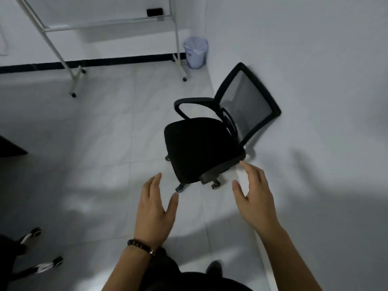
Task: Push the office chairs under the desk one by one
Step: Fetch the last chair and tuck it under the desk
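Note:
A black office chair with a mesh back and curved armrests stands on the tiled floor, its back close to the white wall on the right. Both my hands are stretched out in front of it, palms facing each other. My left hand, with a beaded bracelet at the wrist, hovers short of the seat's front edge with straight fingers, touching nothing. My right hand is spread open, its fingertips close to the seat's near right corner. A dark desk corner juts in at the left edge.
The wheeled base of another chair shows at the lower left. A white rolling frame stands at the back, with a lined waste bin in the corner. The white wall fills the right side.

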Action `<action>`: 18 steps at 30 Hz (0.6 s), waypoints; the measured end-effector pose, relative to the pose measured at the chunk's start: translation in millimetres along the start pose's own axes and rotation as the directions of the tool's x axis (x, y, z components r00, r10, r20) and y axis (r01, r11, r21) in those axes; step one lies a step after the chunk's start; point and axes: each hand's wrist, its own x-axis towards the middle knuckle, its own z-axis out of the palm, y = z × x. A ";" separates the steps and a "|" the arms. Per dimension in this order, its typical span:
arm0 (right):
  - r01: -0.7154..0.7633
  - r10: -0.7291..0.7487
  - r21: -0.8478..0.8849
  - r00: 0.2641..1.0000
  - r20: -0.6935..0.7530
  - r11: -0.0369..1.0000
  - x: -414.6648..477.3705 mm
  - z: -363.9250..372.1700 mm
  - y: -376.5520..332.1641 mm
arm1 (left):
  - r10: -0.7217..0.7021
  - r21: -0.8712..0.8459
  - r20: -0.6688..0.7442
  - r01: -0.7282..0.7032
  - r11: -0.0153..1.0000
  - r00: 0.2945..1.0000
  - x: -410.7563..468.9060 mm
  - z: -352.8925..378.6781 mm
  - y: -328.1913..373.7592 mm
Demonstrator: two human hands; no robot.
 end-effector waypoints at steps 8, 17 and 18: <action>-0.019 0.019 -0.073 1.000 -0.002 0.997 110.0 -37.8 86.2 | 0.046 -0.071 0.137 -0.036 0.997 0.990 90.5 103.5 68.1; -0.039 0.052 -0.189 0.997 0.064 0.981 315.4 -52.7 128.8 | 0.064 -0.109 0.292 -0.033 0.993 0.954 261.5 194.8 106.4; -0.048 0.065 -0.206 0.995 0.077 0.977 339.5 -53.3 131.7 | 0.078 -0.095 0.308 -0.051 0.994 0.948 278.4 202.6 111.5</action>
